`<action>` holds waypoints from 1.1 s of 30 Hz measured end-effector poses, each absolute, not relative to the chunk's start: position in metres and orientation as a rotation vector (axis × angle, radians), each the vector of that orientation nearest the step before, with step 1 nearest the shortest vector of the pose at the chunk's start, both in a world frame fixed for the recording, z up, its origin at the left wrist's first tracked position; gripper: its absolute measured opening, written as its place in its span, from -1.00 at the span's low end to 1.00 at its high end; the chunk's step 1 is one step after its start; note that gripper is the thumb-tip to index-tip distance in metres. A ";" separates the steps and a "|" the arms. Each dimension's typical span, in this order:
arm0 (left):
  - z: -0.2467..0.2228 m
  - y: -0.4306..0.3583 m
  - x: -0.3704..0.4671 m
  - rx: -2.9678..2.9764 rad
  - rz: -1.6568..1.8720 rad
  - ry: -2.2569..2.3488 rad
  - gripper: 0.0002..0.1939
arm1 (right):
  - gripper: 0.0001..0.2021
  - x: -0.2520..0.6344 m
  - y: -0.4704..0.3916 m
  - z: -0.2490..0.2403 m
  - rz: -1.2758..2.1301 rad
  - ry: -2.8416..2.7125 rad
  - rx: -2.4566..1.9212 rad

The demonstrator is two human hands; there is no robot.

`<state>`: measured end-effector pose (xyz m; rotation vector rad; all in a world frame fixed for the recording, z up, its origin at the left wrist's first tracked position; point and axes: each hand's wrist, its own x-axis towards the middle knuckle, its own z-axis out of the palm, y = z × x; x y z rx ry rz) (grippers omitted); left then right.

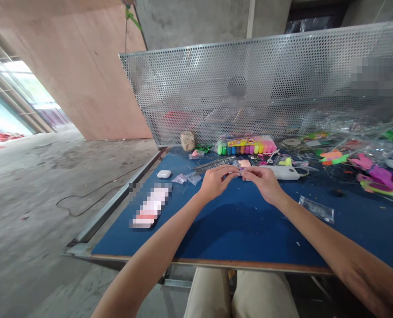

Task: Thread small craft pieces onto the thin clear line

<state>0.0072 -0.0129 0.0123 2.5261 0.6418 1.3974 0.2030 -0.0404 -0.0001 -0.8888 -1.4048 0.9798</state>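
Note:
Above the blue table, my left hand [215,180] and my right hand [264,181] meet fingertip to fingertip. Pinched between them is a small purple piece [240,172], mostly covered by the fingers, so its kind does not show. Just behind the fingertips lies a peach-coloured piece [244,163] in clear plastic. A white power strip [284,172] rests beyond my right hand. To the left of my left hand are small clear bags [180,178] with pale purple contents, and thin metal rods [214,164] lie behind it.
A white earbud case [164,174] and a blurred-out phone-like item [153,205] lie at left. A pack of coloured clay [249,145] and a stone-like lump [187,141] stand before the perforated metal screen [196,84]. Colourful pieces [378,174] and a clear bag [317,210] lie at right.

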 end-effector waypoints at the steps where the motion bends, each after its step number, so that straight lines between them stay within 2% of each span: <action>1: 0.012 -0.012 0.008 2.512 1.402 0.629 -0.81 | -0.77 0.203 -0.040 0.000 0.959 -1.415 -0.899; 13: 0.005 -0.010 0.008 2.462 1.459 0.733 -0.81 | -0.78 0.207 -0.040 -0.004 0.840 -1.467 -0.943; 19: 0.005 -0.016 0.016 2.420 1.524 0.689 -0.82 | -0.82 0.210 -0.043 -0.001 0.611 -1.558 -0.923; 25: 0.008 -0.020 0.017 2.449 1.426 0.769 -0.78 | -0.84 0.209 -0.046 0.002 0.423 -1.617 -0.897; 33: 0.008 -0.009 0.005 2.522 1.269 0.801 -0.74 | -0.86 0.210 -0.046 0.001 0.411 -1.694 -0.910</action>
